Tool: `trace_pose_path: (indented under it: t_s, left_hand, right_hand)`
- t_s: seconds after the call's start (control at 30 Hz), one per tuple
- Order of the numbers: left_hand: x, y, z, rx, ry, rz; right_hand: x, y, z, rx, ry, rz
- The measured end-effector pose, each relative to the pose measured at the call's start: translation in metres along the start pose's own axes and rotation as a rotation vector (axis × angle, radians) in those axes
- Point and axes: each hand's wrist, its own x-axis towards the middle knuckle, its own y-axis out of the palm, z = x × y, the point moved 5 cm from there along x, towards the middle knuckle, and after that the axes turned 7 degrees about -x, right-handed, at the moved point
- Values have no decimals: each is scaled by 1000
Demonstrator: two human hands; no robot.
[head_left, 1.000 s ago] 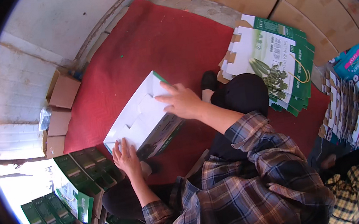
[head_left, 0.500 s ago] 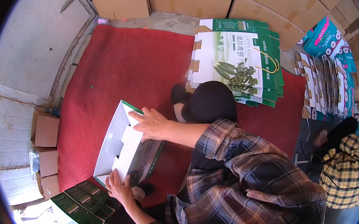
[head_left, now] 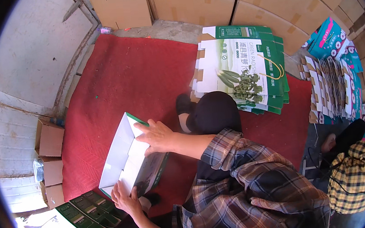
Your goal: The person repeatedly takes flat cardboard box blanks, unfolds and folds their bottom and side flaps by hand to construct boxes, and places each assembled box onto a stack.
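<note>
A white-and-green carton stands tilted between my legs over the red cloth, its white flaps facing up and one tall flap standing at its left. My right hand grips its far end, thumb and fingers over the corner beside the flaps. At the near end my left hand holds the edge, its fingers pressed on the white flaps. The carton's lower side is partly hidden by my hands and leg.
A stack of flattened green-and-white cartons lies beyond my right knee. Formed green cartons stand at lower left. Brown boxes line the back. Flat teal cartons and a person in a checked yellow head covering are at right.
The white flaps lie closer together, and the dark gap between them has closed. Both hands stay on the carton's ends. The whole view has shifted slightly.
</note>
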Motion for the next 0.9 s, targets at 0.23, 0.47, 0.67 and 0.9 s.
trace_pose_path:
  t_s: [0.23, 0.47, 0.67, 0.9]
  left_hand:
    - [-3, -6, 8, -115, 58, -117]
    - [-12, -17, 28, -179, -41, -221]
    - [-1, -12, 17, -179, 31, -184]
    - [6, -12, 5, -147, 26, -146]
  right_hand:
    - [4, -8, -14, 164, 173, -33]
    - [10, 3, -12, 219, 218, 8]
    - [7, -4, -22, 151, 199, -29]
    - [13, -3, -24, 141, 222, -58]
